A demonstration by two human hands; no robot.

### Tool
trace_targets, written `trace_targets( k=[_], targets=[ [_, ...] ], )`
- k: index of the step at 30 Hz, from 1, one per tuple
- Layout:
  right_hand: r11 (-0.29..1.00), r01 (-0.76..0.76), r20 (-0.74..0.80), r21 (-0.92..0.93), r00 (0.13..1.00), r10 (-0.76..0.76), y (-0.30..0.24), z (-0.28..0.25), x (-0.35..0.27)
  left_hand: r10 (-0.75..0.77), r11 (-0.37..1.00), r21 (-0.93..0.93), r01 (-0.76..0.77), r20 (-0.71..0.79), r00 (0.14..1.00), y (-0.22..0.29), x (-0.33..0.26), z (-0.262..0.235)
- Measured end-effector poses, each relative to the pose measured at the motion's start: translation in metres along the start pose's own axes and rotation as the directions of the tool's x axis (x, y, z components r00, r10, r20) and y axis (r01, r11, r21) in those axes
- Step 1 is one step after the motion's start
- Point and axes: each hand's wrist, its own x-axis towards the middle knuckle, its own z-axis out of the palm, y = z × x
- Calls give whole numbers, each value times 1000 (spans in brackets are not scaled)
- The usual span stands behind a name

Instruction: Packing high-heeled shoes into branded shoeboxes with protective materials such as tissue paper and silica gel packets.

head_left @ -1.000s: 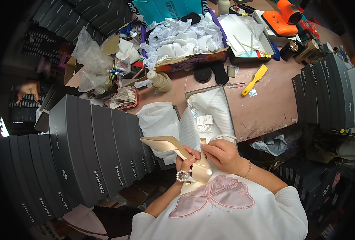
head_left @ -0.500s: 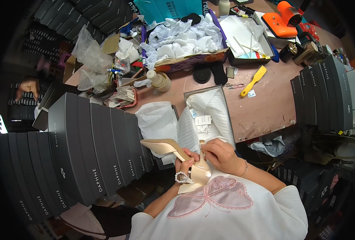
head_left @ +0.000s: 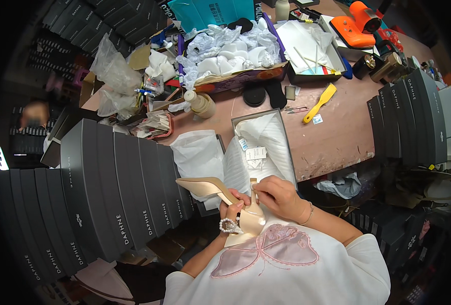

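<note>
Shoe (head_left: 212, 189) up close to the chest: a beige pointed high-heeled one, toe aimed to the person's left, just in front of the open grey shoebox (head_left: 286, 152) lined with white tissue paper (head_left: 266, 147). The left hand (head_left: 234, 207) is curled tight around the shoe's middle, a pearl bracelet (head_left: 229, 226) at the wrist. The right hand (head_left: 278, 195) pinches the thin strap (head_left: 253, 190) at the heel end, fingertips pressed together. Stacked grey boxes (head_left: 108, 188) stand just to the left.
</note>
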Motion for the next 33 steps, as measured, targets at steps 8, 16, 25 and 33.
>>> trace_targets(
  k=[8, 16, 25, 33],
  targets=[
    [961, -203, 50, 186, 979, 197, 2, -11, -14, -25, 1000, -10, 25, 16, 1000, 2, 7, -7],
    [959, -225, 27, 174, 974, 224, 5, -9, -14, -176, 977, -144, 156, -144, 974, 5, 3, 1],
    [1000, -2, -33, -3, 999, 2, 15, 3, 3, -184, 975, -138, 176, -45, 982, 1, 5, -6],
    [999, -22, 85, 40, 996, 19, 19, 8, -15, -27, 999, -20, 28, 52, 998, -4, 2, -8]
  ],
)
